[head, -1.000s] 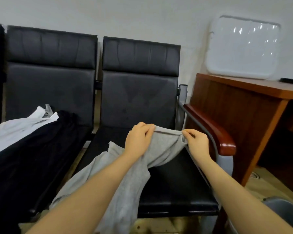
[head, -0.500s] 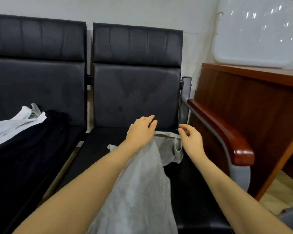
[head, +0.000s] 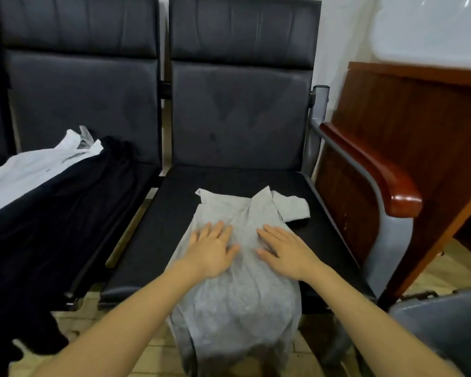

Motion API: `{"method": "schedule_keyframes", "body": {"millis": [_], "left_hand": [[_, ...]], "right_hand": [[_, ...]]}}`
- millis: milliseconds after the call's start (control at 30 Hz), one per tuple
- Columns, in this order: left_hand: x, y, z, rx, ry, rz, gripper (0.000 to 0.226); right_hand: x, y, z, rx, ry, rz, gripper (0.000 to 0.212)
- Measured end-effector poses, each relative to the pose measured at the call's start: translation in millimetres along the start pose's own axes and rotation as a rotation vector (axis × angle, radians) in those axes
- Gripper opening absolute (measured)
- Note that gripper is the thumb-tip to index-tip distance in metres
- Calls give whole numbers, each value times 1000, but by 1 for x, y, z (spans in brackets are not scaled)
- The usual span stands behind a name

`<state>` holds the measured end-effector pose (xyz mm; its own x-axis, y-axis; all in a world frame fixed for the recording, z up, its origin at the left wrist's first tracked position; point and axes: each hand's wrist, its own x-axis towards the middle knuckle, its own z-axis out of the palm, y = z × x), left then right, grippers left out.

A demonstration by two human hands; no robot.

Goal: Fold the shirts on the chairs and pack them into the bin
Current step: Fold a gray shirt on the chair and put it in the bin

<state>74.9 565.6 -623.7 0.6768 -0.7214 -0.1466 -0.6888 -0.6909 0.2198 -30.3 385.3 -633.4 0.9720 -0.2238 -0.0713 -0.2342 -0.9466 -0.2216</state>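
The grey shirt [head: 237, 289] lies lengthwise on the right chair [head: 174, 213], hem spilling over the front edge. The left hand [head: 211, 250] and right hand [head: 286, 251] both press flat on its chest, fingers straight, holding nothing. Its collar and one short sleeve lie farther back on the seat. The cloth looks thin, soft and limp, so it should fold best pinched at sleeves or hem. The bin [head: 443, 327] sits low right; a black shirt [head: 65, 202] and white shirt [head: 36, 164] lie on the left chair.
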Motion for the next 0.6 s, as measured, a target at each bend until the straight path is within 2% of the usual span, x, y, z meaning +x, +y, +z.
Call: {"method": "schedule_keyframes", "body": {"millis": [100, 300, 600], "left_hand": [[-8, -8, 15, 3, -67, -45, 67], [13, -25, 23, -17, 38, -22, 67], [64, -52, 14, -55, 138, -45, 71]], "right_hand": [[-4, -1, 9, -4, -70, 65, 63], [18, 5, 10, -45, -44, 108, 59], [58, 23, 10, -55, 79, 111, 53]]}}
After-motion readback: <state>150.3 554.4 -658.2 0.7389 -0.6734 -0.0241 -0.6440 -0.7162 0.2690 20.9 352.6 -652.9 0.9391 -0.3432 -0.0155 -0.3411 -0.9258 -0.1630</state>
